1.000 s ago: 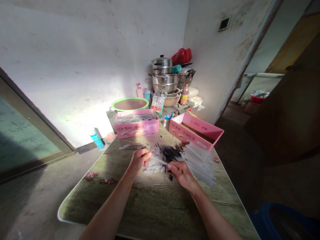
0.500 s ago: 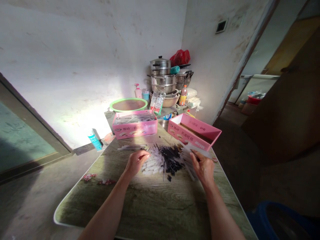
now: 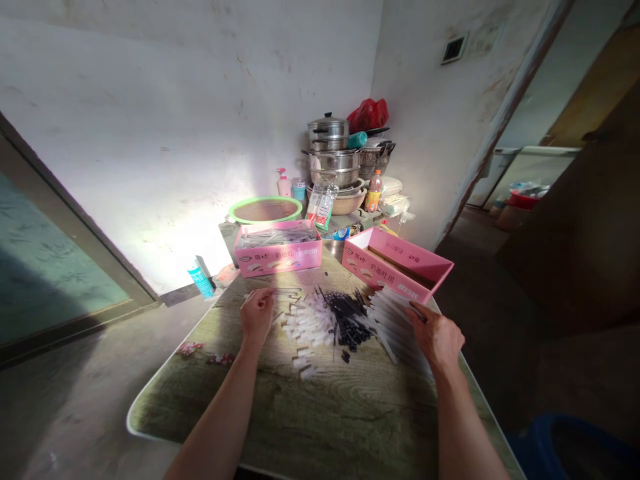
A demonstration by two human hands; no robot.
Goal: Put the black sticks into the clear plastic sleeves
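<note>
has the left hand curled beside a few thin grey tubes, fingers folded in close to the thumb with hardly any gap; cannot tell of anything gripped there, with the fingertips turned partly from sight. has the right hand at the right side of the counter, thumb and forefinger nearly together and reaching onto a fanned heap of clear tubes; cannot tell of a tube pinched there or of a mere touch.

between the hands, shows a spread of short white pieces, nearer the left one, with a few strayed toward the front. just right of that, shows a bunch of black pieces, lying roughly side by side, with a small bit or two loose in front. right of the black bunch, and close against it, shows the clear heap, partly covered by the right hand.

at the back, has a left pink box full of slender tubes lying flat, and a right pink box set askew, with brown showing inside. beyond these, shows a green-rimmed tray, stacked steel pots and an orange-labelled bottle.
</note>
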